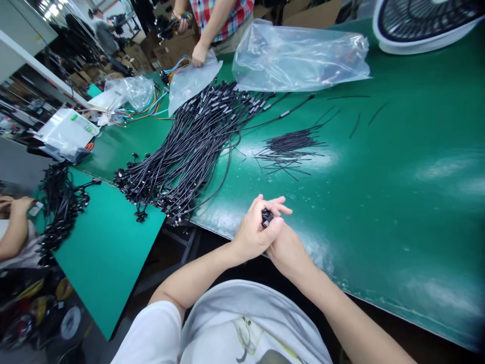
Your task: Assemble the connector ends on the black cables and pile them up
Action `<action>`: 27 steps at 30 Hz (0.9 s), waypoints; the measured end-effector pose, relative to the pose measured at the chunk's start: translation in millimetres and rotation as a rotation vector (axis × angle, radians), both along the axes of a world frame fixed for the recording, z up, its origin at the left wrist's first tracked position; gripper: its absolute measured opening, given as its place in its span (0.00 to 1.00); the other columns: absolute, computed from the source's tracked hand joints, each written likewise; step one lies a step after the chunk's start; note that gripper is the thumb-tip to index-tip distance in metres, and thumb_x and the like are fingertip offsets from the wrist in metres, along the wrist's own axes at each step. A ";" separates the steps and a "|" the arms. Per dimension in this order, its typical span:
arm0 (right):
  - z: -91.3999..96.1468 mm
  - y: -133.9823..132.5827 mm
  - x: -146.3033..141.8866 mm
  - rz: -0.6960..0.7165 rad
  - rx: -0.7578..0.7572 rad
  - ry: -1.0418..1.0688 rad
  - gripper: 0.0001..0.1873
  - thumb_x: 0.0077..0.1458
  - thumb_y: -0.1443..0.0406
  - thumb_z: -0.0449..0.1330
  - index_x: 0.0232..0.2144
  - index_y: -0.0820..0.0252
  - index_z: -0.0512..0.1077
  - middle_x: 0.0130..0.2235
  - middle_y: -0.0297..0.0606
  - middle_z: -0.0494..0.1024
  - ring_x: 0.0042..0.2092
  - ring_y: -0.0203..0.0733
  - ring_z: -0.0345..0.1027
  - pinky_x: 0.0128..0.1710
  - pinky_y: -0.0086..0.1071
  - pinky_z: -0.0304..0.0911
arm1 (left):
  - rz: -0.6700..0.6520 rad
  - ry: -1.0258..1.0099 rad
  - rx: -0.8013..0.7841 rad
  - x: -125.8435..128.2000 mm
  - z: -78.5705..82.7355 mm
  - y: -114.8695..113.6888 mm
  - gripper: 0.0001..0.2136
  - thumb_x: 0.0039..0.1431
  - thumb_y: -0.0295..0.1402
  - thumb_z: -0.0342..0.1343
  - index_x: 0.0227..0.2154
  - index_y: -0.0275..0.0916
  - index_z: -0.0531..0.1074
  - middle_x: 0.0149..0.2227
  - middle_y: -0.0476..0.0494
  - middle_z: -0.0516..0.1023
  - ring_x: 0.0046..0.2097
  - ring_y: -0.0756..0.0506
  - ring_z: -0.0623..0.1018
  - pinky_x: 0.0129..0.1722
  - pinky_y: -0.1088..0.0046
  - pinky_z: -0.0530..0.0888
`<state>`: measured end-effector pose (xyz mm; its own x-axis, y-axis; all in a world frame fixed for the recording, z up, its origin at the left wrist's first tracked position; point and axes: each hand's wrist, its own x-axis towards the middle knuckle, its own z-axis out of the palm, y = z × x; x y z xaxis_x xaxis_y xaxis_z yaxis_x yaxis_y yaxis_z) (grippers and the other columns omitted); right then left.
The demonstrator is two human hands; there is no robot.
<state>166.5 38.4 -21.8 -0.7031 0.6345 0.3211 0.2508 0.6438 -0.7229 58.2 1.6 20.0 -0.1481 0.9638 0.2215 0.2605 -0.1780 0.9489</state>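
Both hands [261, 232] pinch a black connector [267, 218] — green workbench edge [322, 255], heaped black cables [189, 146], cartons [166, 53] beyond.

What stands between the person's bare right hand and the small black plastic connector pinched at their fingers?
Nothing visible does. The right hand lies up against the left hand, and the small black plastic connector sits where their fingers meet, with no other object between them.

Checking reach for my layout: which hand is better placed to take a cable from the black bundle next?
Probably the left hand: it sits closer to the cable bundle than the right hand, though both are closed around a black connector.
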 end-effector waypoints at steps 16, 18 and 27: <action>22.6 22.9 54.4 -0.060 -0.344 -0.177 0.18 0.64 0.55 0.47 0.25 0.57 0.61 0.23 0.31 0.71 0.26 0.36 0.64 0.29 0.29 0.54 | -0.332 0.777 -0.244 -58.0 17.4 -0.1 0.26 0.67 0.40 0.38 0.64 0.36 0.54 0.65 0.35 0.59 0.66 0.41 0.60 0.64 0.56 0.57; 24.2 47.7 83.8 -0.249 -0.352 -0.317 0.16 0.63 0.55 0.47 0.27 0.57 0.62 0.23 0.31 0.71 0.26 0.37 0.65 0.28 0.28 0.53 | -0.057 1.007 -0.239 -87.6 3.0 -10.2 0.30 0.64 0.44 0.44 0.63 0.28 0.55 0.62 0.25 0.63 0.62 0.34 0.65 0.60 0.52 0.62; 100.6 137.8 287.6 -1.336 0.179 -0.950 0.20 0.64 0.56 0.51 0.43 0.68 0.72 0.43 0.59 0.75 0.43 0.50 0.70 0.35 0.38 0.57 | 0.067 1.108 -0.287 -160.6 -36.2 -27.9 0.16 0.63 0.41 0.42 0.42 0.37 0.69 0.44 0.33 0.77 0.45 0.35 0.78 0.47 0.57 0.72</action>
<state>454.1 176.3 78.8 0.3008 0.9196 0.2527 0.9439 -0.3249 0.0590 -102.5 -26.3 -16.2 -0.0617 0.9975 0.0352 0.9793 0.0537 0.1951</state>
